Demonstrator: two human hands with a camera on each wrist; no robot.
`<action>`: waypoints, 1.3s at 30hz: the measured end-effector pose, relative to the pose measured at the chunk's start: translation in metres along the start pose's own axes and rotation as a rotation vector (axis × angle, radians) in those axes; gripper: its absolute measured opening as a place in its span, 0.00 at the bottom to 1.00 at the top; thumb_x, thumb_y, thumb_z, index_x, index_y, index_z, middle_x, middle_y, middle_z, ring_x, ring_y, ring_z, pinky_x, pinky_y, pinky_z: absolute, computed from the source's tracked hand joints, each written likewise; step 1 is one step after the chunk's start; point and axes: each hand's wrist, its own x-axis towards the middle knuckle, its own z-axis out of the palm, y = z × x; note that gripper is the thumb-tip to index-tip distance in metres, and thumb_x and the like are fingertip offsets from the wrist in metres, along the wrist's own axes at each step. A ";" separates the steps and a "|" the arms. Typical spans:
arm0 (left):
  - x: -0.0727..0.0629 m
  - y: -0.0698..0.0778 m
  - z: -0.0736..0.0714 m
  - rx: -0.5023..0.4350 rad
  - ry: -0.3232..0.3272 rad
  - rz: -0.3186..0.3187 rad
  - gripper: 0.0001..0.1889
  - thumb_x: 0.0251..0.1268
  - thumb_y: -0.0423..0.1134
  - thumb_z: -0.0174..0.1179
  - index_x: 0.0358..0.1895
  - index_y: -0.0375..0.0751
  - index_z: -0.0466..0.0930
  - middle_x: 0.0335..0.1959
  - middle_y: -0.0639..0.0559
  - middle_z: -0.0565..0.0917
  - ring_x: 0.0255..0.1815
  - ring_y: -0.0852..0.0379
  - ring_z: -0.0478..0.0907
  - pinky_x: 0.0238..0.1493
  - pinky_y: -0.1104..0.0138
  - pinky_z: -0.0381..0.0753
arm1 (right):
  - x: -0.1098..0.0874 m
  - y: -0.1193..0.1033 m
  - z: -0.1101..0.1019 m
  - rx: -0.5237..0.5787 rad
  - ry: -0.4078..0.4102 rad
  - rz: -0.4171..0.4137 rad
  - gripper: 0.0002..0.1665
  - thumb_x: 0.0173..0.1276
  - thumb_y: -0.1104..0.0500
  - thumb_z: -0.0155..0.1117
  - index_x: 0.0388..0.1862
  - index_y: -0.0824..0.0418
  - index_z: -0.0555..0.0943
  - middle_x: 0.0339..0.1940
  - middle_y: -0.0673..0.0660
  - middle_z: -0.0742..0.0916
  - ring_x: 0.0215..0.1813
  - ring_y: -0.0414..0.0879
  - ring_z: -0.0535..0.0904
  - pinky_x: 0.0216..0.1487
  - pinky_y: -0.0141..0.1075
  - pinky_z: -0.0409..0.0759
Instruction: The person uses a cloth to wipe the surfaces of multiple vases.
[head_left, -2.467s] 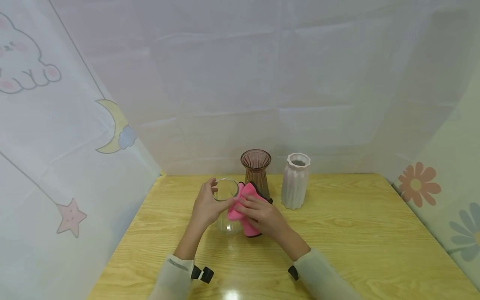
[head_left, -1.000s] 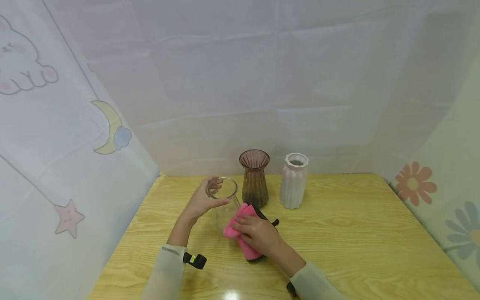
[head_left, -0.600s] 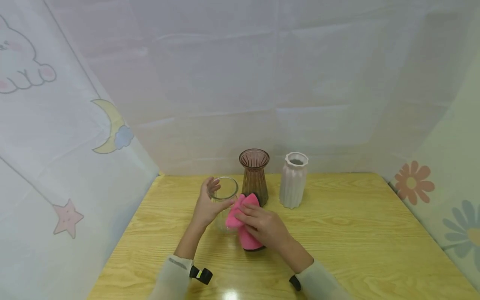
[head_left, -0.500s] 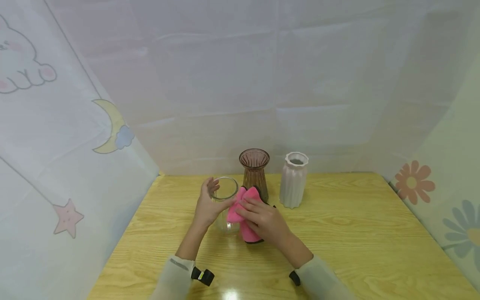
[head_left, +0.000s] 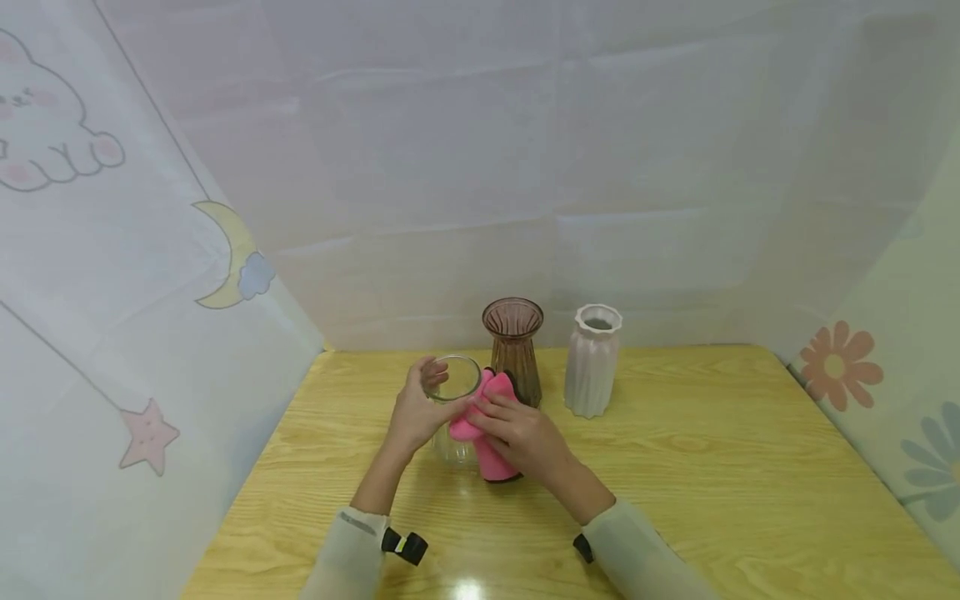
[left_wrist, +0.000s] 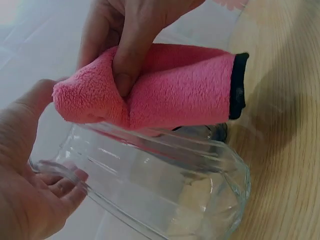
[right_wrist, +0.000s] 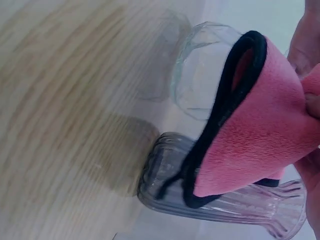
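A clear glass vase with a round rim is gripped near its mouth by my left hand, thumb on the near side and fingers curled round the far side. My right hand pinches a folded pink cloth with black edging, its thumb visible on the fold in the left wrist view. The cloth lies against the vase's right side, just below the rim, and covers part of the glass. In the right wrist view the cloth hangs between the clear vase's base and a purple vase.
Behind the cloth stands the purple ribbed glass vase with a flared mouth. To its right is a white fluted vase. All are on a wood-grain table, backed by a pale sheet and side sheets with printed figures.
The right hand with the pink cloth moved down the clear vase's side, then back up toward the rim. The left hand kept its hold on the vase, tilting it slightly. The other vases stayed put.
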 end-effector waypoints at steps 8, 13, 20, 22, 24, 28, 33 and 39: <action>0.002 -0.005 -0.005 0.006 -0.062 0.014 0.53 0.52 0.50 0.79 0.77 0.47 0.55 0.70 0.51 0.74 0.72 0.48 0.70 0.71 0.44 0.66 | -0.001 -0.009 -0.001 0.019 -0.067 0.085 0.25 0.56 0.60 0.80 0.55 0.57 0.88 0.54 0.59 0.88 0.54 0.52 0.87 0.51 0.43 0.85; 0.002 -0.005 -0.008 0.019 -0.083 0.014 0.52 0.52 0.51 0.79 0.77 0.48 0.56 0.69 0.54 0.75 0.71 0.49 0.70 0.71 0.43 0.65 | -0.006 -0.014 0.000 0.012 -0.114 0.110 0.23 0.57 0.60 0.79 0.53 0.56 0.89 0.54 0.60 0.88 0.54 0.53 0.87 0.50 0.43 0.85; 0.005 -0.006 -0.013 0.009 -0.135 0.021 0.51 0.53 0.50 0.78 0.77 0.49 0.56 0.69 0.55 0.74 0.72 0.50 0.70 0.73 0.43 0.63 | -0.010 -0.019 -0.001 0.013 -0.191 0.132 0.21 0.59 0.60 0.78 0.53 0.54 0.89 0.53 0.60 0.89 0.53 0.53 0.87 0.50 0.44 0.86; 0.006 -0.006 -0.014 0.004 -0.150 0.029 0.50 0.53 0.49 0.78 0.77 0.48 0.56 0.70 0.53 0.74 0.72 0.50 0.70 0.73 0.43 0.62 | -0.011 -0.020 -0.001 0.012 -0.223 0.139 0.20 0.60 0.61 0.77 0.53 0.54 0.89 0.52 0.59 0.89 0.53 0.52 0.87 0.50 0.43 0.86; 0.007 -0.007 -0.015 -0.004 -0.167 0.041 0.50 0.54 0.47 0.78 0.77 0.47 0.56 0.70 0.51 0.74 0.72 0.48 0.70 0.73 0.43 0.62 | -0.011 -0.021 -0.001 0.018 -0.255 0.148 0.19 0.62 0.60 0.76 0.53 0.53 0.89 0.52 0.58 0.89 0.54 0.51 0.87 0.51 0.43 0.85; 0.009 -0.009 -0.018 -0.033 -0.206 0.050 0.48 0.55 0.43 0.78 0.77 0.47 0.57 0.70 0.48 0.73 0.72 0.47 0.70 0.74 0.45 0.62 | -0.012 -0.023 0.000 0.027 -0.318 0.170 0.18 0.64 0.60 0.74 0.54 0.52 0.89 0.52 0.57 0.89 0.54 0.48 0.87 0.51 0.42 0.85; 0.012 -0.012 -0.020 -0.052 -0.253 0.048 0.48 0.57 0.43 0.76 0.78 0.48 0.55 0.72 0.48 0.72 0.74 0.47 0.68 0.75 0.45 0.60 | -0.013 -0.025 0.001 0.034 -0.384 0.183 0.17 0.64 0.60 0.73 0.53 0.53 0.89 0.52 0.57 0.89 0.54 0.47 0.87 0.50 0.41 0.85; 0.017 -0.013 -0.024 -0.048 -0.304 0.052 0.50 0.57 0.46 0.76 0.79 0.48 0.54 0.73 0.46 0.71 0.74 0.46 0.67 0.75 0.41 0.58 | -0.014 -0.026 0.001 0.026 -0.444 0.202 0.15 0.66 0.60 0.72 0.51 0.52 0.90 0.51 0.54 0.90 0.53 0.45 0.87 0.50 0.39 0.85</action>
